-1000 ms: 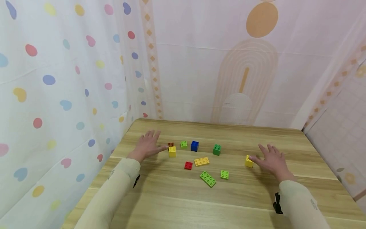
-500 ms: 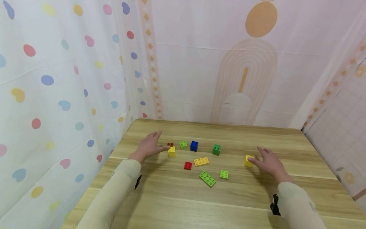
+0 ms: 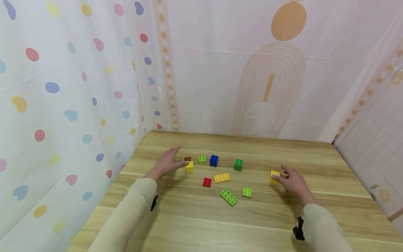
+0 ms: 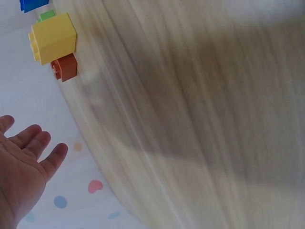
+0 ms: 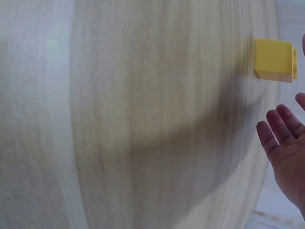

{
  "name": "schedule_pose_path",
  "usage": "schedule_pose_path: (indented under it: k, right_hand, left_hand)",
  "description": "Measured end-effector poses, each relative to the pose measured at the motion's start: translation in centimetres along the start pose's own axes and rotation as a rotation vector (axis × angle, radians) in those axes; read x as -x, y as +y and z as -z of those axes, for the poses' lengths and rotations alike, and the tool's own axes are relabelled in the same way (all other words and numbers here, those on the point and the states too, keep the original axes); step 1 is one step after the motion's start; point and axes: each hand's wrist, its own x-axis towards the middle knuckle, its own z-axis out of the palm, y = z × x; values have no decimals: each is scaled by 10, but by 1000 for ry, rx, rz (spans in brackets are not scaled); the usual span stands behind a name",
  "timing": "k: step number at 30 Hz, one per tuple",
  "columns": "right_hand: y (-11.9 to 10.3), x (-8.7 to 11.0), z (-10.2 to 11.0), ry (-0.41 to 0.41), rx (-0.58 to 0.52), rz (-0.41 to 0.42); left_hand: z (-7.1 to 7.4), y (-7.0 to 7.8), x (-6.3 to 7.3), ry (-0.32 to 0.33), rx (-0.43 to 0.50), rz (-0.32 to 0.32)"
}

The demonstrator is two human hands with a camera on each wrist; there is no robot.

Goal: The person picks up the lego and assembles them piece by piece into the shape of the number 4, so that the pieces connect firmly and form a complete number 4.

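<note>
My left hand (image 3: 166, 163) hovers at the left of the table, fingers apart and holding nothing. Its thumb points at a yellow brick (image 3: 189, 168), overlapping its edge in the head view. Behind that brick sits a reddish-brown brick (image 4: 66, 67), largely hidden in the head view. On the right, my right hand (image 3: 295, 182) is beside another yellow brick (image 3: 275, 172). Its thumb crosses in front of the brick in the head view. The right wrist view shows space between the relaxed fingers and this yellow brick (image 5: 272, 58).
Between the hands lie a small lime brick (image 3: 202, 159), a blue brick (image 3: 214, 161), a green brick (image 3: 238, 165), a flat red brick (image 3: 207, 182), a long yellow-orange brick (image 3: 222, 177), a long lime brick (image 3: 228, 197) and another lime brick (image 3: 247, 192). Curtains (image 3: 207, 77) surround the table (image 3: 195, 224).
My right hand has moved slightly left and closer around the right yellow brick, its fingers lower. The left hand has shifted slightly right and turned. The bricks have stayed put.
</note>
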Motion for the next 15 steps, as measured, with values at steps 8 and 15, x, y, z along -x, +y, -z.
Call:
schedule_pose_path:
  k: [8, 15]
  right_hand:
    - [5, -1, -6, 10, -98, -63]
    - [5, 1, -7, 8, -152, -89]
  left_hand:
    - [-10, -5, -3, -6, 133, -3]
    - [-16, -6, -1, 8, 217, 21]
